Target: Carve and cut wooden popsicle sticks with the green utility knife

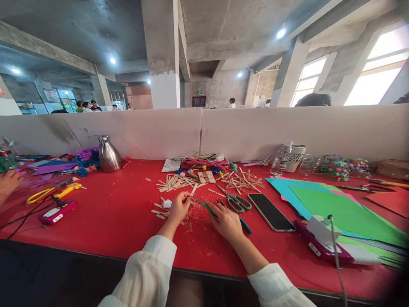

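My left hand [180,208] pinches a wooden craft stick [194,190], which points up and away from me. In my right hand [226,222] is a slim green-handled craft knife [205,206], its thin tip at the stick near my left fingertips. Wood shavings [190,224] lie scattered on the red table [128,213] beneath both hands. Green-handled scissors [238,203] rest just beyond my right hand. A teal tool handle [246,227] shows beside that hand, the rest mostly hidden under it. Loose craft sticks [174,183] are heaped ahead.
Right of my hands lie a black phone [271,212], a purple power strip [319,247] and coloured paper sheets [345,209]. A steel jug [109,154] and a plastic bottle [282,158] stand near the white partition [143,132]. Another person's hand [9,184] is at far left.
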### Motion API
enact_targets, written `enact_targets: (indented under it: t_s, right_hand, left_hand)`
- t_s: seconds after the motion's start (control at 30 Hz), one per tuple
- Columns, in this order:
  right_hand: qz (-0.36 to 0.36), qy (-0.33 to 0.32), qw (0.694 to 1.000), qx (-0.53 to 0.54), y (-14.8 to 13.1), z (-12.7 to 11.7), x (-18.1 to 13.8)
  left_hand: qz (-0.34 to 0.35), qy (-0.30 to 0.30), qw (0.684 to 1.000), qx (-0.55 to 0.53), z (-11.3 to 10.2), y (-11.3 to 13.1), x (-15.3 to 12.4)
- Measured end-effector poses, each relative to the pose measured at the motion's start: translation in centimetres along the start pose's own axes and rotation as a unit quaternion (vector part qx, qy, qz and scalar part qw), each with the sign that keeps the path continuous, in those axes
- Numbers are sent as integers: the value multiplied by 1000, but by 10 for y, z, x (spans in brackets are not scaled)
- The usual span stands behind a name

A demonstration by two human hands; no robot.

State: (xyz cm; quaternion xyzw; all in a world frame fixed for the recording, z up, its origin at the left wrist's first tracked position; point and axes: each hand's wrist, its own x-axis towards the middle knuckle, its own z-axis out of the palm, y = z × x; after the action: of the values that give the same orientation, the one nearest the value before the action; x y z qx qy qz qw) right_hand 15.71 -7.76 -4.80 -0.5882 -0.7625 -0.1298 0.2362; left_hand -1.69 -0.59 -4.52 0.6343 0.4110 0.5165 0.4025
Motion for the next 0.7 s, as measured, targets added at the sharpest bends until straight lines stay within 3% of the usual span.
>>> enact_targets:
  t_s: [0.43,0.7]
  right_hand:
    - [-29,21,996,-76,-15,-5,1]
    - [-17,7,998,-58,-14,-2,2]
  left_hand:
    - [-43,30,998,-19,3,1,-4]
    - [-42,46,998,-15,4,-7,-3]
